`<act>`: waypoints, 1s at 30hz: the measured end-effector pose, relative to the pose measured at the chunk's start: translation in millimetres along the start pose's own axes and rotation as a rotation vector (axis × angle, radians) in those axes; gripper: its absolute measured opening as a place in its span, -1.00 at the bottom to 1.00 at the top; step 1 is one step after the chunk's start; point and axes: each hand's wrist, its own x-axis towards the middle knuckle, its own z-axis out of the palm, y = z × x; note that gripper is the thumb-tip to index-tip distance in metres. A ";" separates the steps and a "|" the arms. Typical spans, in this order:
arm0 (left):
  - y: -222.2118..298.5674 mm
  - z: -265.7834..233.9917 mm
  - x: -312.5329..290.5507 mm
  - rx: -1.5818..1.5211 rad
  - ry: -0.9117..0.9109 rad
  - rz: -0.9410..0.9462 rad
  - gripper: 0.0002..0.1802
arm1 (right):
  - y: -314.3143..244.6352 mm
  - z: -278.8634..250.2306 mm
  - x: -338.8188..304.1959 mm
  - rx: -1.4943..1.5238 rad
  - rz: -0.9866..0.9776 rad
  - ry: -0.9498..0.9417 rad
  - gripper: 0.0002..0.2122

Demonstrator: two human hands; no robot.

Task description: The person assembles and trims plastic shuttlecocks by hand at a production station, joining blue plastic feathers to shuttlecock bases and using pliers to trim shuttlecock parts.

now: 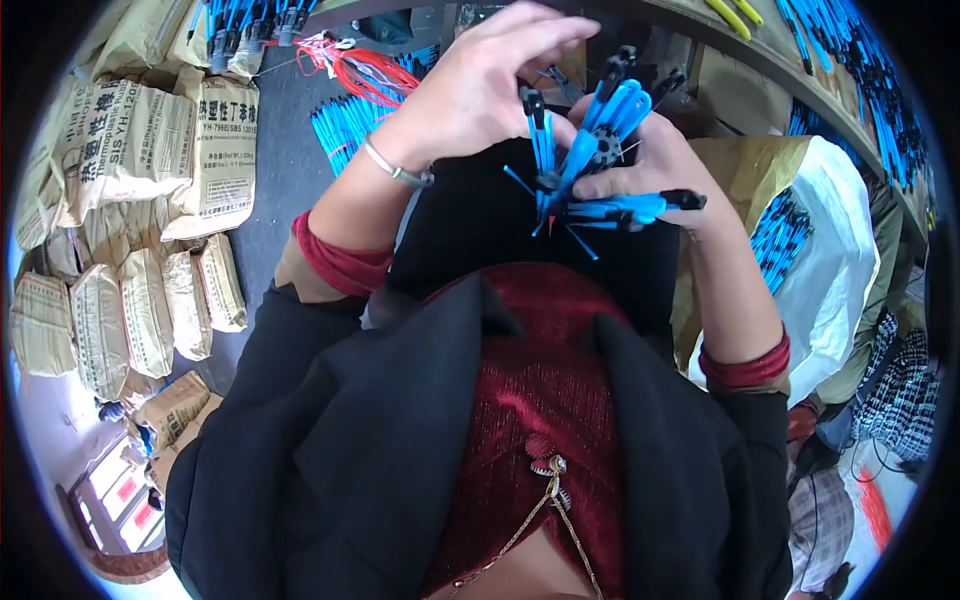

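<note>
My right hand [668, 160] is closed around a blue-and-black ribbed frame [622, 105], its thumb across the ribs. Blue ribs with black ends fan out in several directions from a round, perforated black hub [606, 146]. To the left of this frame is my left hand [490, 85], its upper fingers stretched out and apart. Its lower fingertips come close to the ribs, partly hidden behind them; whether they touch, I cannot tell. The frame hangs above my dark lap [450, 215].
A large white sack [835, 250] holding blue parts stands at right. Bundled blue pieces [340, 130] and red cords [365, 75] lie beyond my left arm. Paper sacks [225, 150] line the left. A shelf edge [800, 90] at top right carries more blue parts and yellow-handled pliers [735, 15].
</note>
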 end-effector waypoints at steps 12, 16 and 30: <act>26.6 43.1 -45.7 -0.242 0.284 -0.303 -0.66 | -2.6 38.9 -11.2 -0.262 0.074 0.481 -0.61; 29.2 52.2 -37.5 -0.050 0.306 -0.200 -0.68 | -4.4 25.1 -17.7 -0.419 0.041 0.424 -0.55; 19.1 50.5 -35.4 0.097 0.324 -0.051 -0.68 | 25.2 18.7 -22.9 0.343 -0.319 0.406 -0.68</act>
